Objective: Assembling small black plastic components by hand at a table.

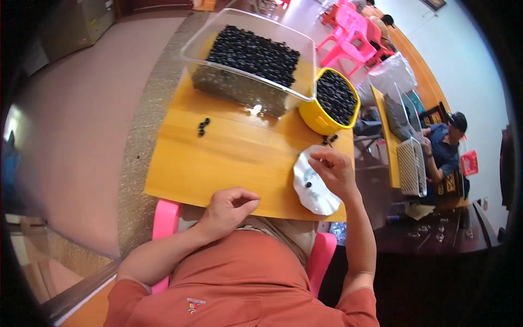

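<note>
My left hand (230, 209) is at the table's near edge, fingers curled and thumb pressed towards them; whatever it may hold is hidden. Over a white wavy-edged dish (321, 203) is my right hand (334, 170), its thumb and fingers closed in a pinch, and anything between them is too small to make out. One small round black piece (308, 185) lies on the dish beside that hand. Just beyond it, a few more black pieces (329, 140) sit by the foot of a yellow tub (321, 123), which is filled with dark pieces.
A large clear plastic bin (190, 52) of black pieces (253, 54) takes up the table's far side. Several loose black pieces (202, 128) lie on the wooden table (234, 163) at left. On the right, another person (444, 144) sits by a white basket (412, 166). Pink chairs (354, 38) stand behind.
</note>
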`<act>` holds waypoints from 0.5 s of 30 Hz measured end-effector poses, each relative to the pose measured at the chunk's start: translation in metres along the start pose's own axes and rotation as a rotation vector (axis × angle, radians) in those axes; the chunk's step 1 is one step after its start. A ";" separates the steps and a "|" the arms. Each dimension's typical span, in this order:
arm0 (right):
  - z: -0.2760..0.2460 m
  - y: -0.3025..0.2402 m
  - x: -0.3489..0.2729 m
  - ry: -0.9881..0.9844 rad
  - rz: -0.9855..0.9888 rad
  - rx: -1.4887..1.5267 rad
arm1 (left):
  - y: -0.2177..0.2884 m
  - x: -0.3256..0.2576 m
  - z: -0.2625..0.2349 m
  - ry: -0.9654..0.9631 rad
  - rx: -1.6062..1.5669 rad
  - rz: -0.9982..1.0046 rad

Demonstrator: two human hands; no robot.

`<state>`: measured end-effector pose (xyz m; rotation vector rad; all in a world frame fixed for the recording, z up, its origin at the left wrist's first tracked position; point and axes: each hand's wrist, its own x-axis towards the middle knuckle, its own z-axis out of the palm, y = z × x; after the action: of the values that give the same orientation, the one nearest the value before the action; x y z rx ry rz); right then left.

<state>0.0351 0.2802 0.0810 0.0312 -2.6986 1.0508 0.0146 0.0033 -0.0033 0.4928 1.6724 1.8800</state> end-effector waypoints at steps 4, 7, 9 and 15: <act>0.028 -0.021 0.010 -0.151 -0.059 -0.042 | -0.002 -0.001 0.002 0.013 -0.031 0.015; 0.060 -0.035 0.027 -0.198 -0.102 0.036 | -0.001 -0.003 0.001 0.013 0.022 0.041; 0.082 -0.035 0.043 -0.227 -0.136 -0.016 | 0.000 -0.003 0.002 0.018 0.043 0.064; 0.143 -0.036 0.095 -0.208 -0.301 -0.207 | -0.001 -0.003 0.002 0.024 0.053 0.084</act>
<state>-0.0842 0.1644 0.0260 0.5187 -2.8499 0.7110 0.0179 0.0029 -0.0035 0.5726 1.7459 1.9119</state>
